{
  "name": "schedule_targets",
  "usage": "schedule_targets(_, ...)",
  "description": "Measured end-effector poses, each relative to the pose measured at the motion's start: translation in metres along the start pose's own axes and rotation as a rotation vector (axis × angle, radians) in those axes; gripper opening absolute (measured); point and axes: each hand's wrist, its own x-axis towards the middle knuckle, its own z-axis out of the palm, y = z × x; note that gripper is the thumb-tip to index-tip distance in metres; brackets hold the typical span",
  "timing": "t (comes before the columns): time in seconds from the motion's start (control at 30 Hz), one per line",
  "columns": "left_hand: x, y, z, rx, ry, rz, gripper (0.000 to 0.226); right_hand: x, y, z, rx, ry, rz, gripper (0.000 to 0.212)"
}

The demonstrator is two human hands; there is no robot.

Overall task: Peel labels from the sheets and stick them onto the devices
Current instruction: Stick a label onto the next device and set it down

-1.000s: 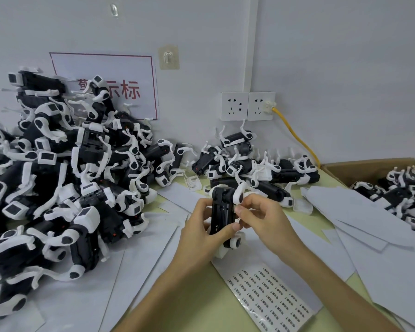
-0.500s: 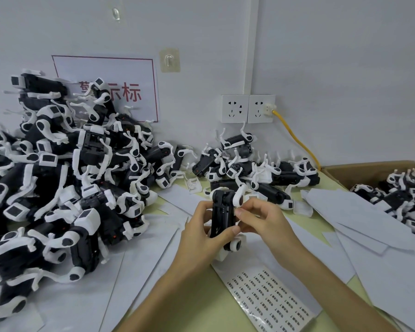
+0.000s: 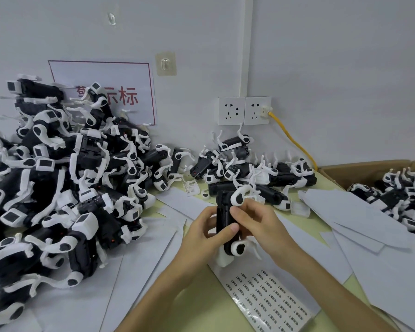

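A black-and-white device (image 3: 223, 213) stands upright above the table's middle, held between both hands. My left hand (image 3: 203, 236) grips its lower body, thumb laid across the black front. My right hand (image 3: 256, 222) curls around its right side, fingertips on the black face near the top. Any label under those fingers is hidden. A label sheet (image 3: 266, 300) with several rows of small printed labels lies flat just below the hands.
A big heap of the same devices (image 3: 58, 188) fills the left side. A smaller pile (image 3: 244, 173) lies behind the hands by the wall. A cardboard box (image 3: 340, 167) with more devices sits at right. Loose white backing sheets (image 3: 359, 219) cover the table.
Both hands and the device keep almost the same pose; the right fingers have shifted slightly on the device's face.
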Motion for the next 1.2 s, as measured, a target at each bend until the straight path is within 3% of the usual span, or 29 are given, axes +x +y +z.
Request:
schedule_targets(0.17, -0.0020, 0.0019, -0.0016, -0.049, -0.107, -0.042, 0.037, 0.0026, -0.0003, -0.0054, 0.003, -0.053, -0.054, 0.053)
schedule_targets(0.33, -0.0018, 0.0021, -0.0041, -0.057, -0.145, -0.005, 0.029, 0.0030, 0.0009, -0.0075, 0.009, -0.110, -0.032, 0.025)
schedule_targets(0.4, -0.0020, 0.0033, -0.0054, -0.068, -0.160, 0.011, 0.024, 0.0028, 0.0033, -0.0076, 0.019, -0.117, -0.032, 0.023)
schedule_targets(0.63, -0.0023, 0.0054, -0.0049, -0.131, -0.178, -0.026, 0.038, 0.0030, 0.0035, -0.0083, 0.052, -0.121, -0.012, 0.028)
schedule_targets(0.87, -0.0029, 0.0048, -0.0014, -0.158, -0.169, -0.021, 0.031, 0.0020, 0.0081, -0.0042, -0.012, -0.041, -0.072, 0.036)
schedule_targets(1.07, -0.0039, 0.0069, -0.0034, -0.145, -0.168, -0.021, 0.033, 0.0024, 0.0061, -0.0062, 0.015, -0.104, -0.029, 0.036)
schedule_targets(1.2, -0.0028, 0.0064, -0.0044, -0.227, -0.152, -0.120, 0.042, 0.0049, 0.0080, -0.0063, 0.012, -0.052, 0.001, 0.051)
